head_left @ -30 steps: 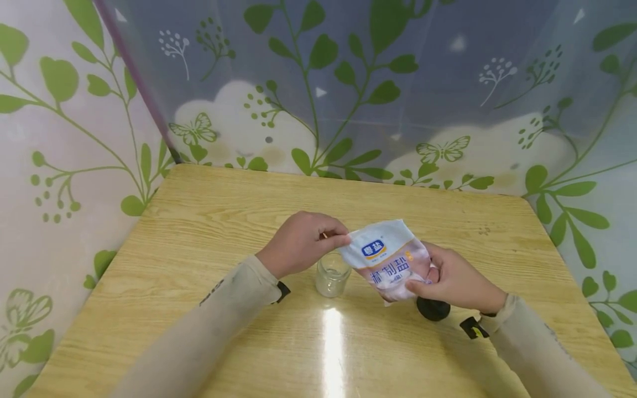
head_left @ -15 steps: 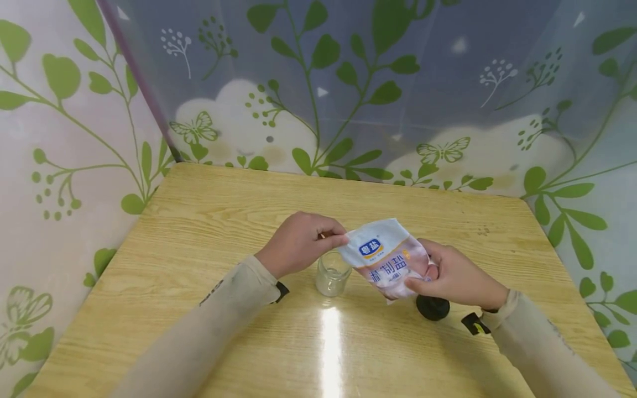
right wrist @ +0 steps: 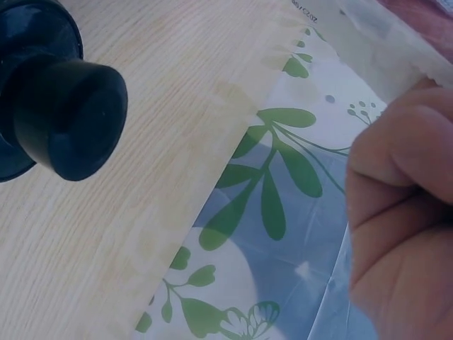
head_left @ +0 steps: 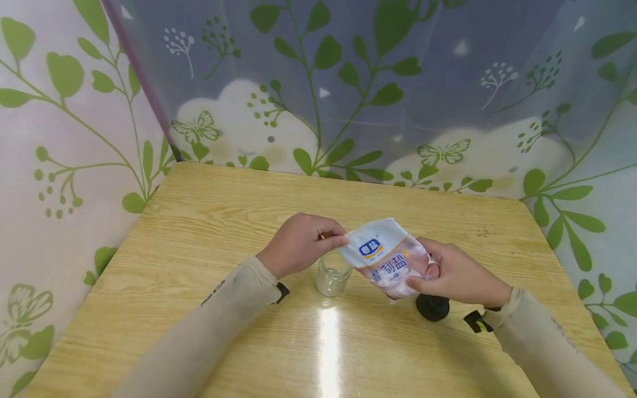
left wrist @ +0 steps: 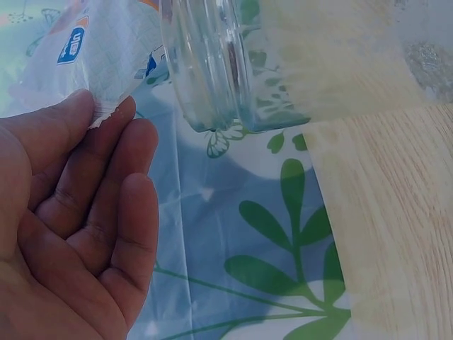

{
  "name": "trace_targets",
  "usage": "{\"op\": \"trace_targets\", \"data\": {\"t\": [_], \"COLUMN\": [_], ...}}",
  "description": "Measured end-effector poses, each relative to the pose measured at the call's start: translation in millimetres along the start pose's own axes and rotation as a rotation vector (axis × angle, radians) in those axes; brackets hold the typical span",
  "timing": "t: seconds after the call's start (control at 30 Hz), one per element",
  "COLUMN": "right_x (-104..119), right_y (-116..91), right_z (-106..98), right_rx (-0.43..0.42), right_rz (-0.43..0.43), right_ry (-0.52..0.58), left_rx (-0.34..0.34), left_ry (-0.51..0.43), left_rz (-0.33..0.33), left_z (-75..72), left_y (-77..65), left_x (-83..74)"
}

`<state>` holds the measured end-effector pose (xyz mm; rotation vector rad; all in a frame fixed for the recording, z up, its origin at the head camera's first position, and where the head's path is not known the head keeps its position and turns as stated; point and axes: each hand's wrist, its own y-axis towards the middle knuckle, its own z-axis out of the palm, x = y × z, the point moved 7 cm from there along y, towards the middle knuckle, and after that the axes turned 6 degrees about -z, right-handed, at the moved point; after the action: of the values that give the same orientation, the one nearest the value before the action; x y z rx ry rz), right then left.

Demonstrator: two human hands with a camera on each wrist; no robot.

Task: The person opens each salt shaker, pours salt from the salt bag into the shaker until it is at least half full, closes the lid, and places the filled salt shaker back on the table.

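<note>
A soft white-and-pink salt packet (head_left: 385,262) with a blue logo is held tilted over the table between both hands. My left hand (head_left: 300,243) pinches one corner of it between thumb and index finger. In the left wrist view that corner has a ragged edge (left wrist: 106,115), and the other fingers curl loosely. My right hand (head_left: 460,276) grips the packet's lower right part, thumb on the printed front. A clear glass jar (head_left: 332,283) without a lid stands just below the pinched corner, its mouth partly overlapped by the left fingers and packet.
A round black lid with a thick knob (right wrist: 78,120) lies on the wood-grain table (head_left: 224,210) below the right hand. Blue and white sheets printed with green leaves (head_left: 338,105) stand along the table's back and sides. A bright reflection falls in front of the jar.
The packet's upper edge has shifted slightly left, and the right hand has tilted a little with it. Both hands keep their hold; jar and lid stay put.
</note>
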<state>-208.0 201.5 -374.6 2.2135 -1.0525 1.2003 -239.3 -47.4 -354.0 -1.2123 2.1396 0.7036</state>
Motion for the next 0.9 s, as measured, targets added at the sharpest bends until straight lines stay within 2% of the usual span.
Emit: {"op": "trace_targets", "data": {"t": [0.9], "right_x": [10.8], "right_y": [2.1], "right_z": [-4.7], "right_rx": [0.025], "right_rz": [0.024], "right_ry": [-0.081], "left_rx": [0.005], "left_ry": [-0.009], "left_rz": [-0.025], "left_z": [1.9], "left_y": [-3.1], "left_x": [3.8]}}
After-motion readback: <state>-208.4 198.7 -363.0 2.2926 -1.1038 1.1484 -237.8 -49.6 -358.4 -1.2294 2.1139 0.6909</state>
